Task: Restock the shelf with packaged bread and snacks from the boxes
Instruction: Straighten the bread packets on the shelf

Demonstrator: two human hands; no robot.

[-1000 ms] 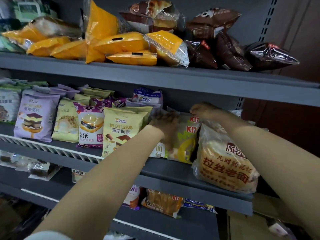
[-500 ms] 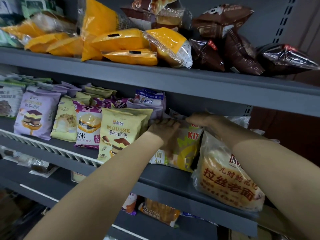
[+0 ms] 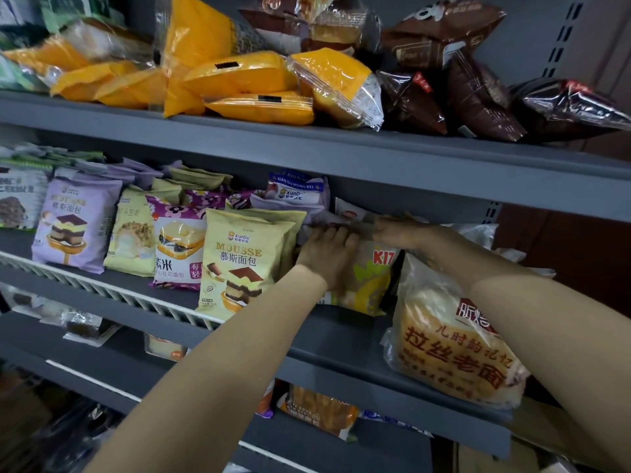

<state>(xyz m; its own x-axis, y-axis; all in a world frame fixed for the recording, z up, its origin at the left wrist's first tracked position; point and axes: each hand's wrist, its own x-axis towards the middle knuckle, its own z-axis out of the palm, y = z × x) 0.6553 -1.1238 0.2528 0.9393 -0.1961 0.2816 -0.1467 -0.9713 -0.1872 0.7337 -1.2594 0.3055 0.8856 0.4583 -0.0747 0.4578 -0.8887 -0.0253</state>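
We reach with both bare arms to the grey metal middle shelf [image 3: 341,339]. Our left hand [image 3: 327,254] lies with its fingers forward on the top part of the yellow and white plastic packet marked K17 [image 3: 368,285], which stands upright on this shelf between the pale yellow packet of mousse bread [image 3: 239,264] and the big clear bag of loaf bread with red characters [image 3: 450,346]. The fingers look nearly straight and press on the packet; we cannot see them curl around it. Our right hand [image 3: 399,230] is at the upper edge of the same packet, just beside the left hand, but it is blurred, and we cannot tell if it pinches the packet or only touches it. The big bag stands at the front edge of the shelf, under our right forearm. On the top shelf [image 3: 307,145] lie orange packets [image 3: 239,76] and dark brown packets [image 3: 478,97].
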